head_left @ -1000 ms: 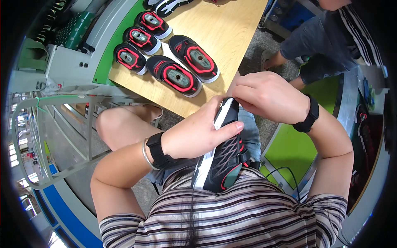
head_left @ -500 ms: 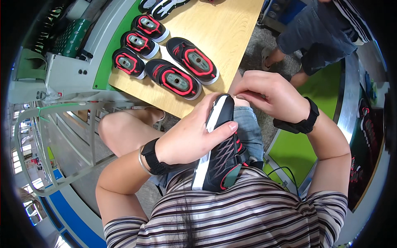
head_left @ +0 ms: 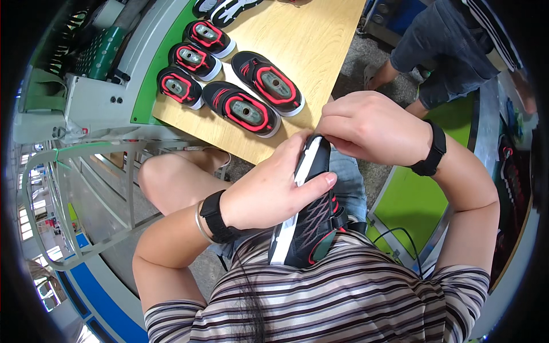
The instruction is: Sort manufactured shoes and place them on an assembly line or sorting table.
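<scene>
A black sneaker [head_left: 311, 234] with red trim and a white sole stands on end against my striped shirt, toe pointing away from me. My left hand [head_left: 266, 191] is wrapped round its sole side, with the thumb lying across the upper. At the toe, my right hand [head_left: 372, 126] is closed in a pinch against the sole's edge. Whatever its fingertips hold, if anything, is hidden behind the fingers. Ahead on the wooden table [head_left: 303, 34] sit two larger matching shoes, the nearer shoe [head_left: 243, 108] and the farther shoe [head_left: 271, 83].
Several more black and red shoes [head_left: 190, 57] line the table's left side. A white machine body [head_left: 94, 100] stands left, above a pale metal frame [head_left: 130, 188]. Right of me are a green panel [head_left: 409, 200] and a cable [head_left: 409, 237]. Another person's denim shorts [head_left: 446, 51] show at upper right.
My right hand has moved left and closed in on the shoe's toe, where it was apart from it before. The shoe and my left hand have shifted slightly right.
</scene>
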Demonstrator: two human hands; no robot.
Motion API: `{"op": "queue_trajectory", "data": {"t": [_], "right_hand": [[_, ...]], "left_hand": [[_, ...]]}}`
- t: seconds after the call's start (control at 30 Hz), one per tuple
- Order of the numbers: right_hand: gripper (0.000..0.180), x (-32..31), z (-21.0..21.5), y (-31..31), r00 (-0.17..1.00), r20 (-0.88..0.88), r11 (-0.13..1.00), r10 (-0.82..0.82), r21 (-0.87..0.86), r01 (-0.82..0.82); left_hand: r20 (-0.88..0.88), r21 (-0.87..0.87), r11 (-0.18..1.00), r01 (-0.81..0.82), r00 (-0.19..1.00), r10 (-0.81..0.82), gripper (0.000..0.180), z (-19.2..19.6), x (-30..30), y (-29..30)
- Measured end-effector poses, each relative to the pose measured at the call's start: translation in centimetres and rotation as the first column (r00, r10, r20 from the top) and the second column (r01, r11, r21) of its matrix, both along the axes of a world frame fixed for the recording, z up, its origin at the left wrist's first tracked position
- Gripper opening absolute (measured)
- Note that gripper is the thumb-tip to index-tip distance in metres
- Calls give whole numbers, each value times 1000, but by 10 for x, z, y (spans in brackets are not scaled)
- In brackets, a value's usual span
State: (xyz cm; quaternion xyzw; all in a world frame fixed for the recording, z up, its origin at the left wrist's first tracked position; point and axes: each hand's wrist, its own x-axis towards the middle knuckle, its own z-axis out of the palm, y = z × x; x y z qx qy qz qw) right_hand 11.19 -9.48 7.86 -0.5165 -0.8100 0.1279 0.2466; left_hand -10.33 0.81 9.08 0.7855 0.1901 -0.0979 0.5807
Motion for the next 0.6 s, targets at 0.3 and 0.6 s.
{"op": "queue_trajectory", "data": {"t": [0.3, 0.6], "right_hand": [[19, -3, -6, 0, 993, -90, 996, -81, 37, 84], [17, -7, -21, -16, 982, -164, 995, -96, 24, 101]], "left_hand": [[91, 6, 1000, -27, 996, 27, 70, -6, -2, -1], [125, -140, 989, -45, 990, 62, 74, -15, -7, 0]]}}
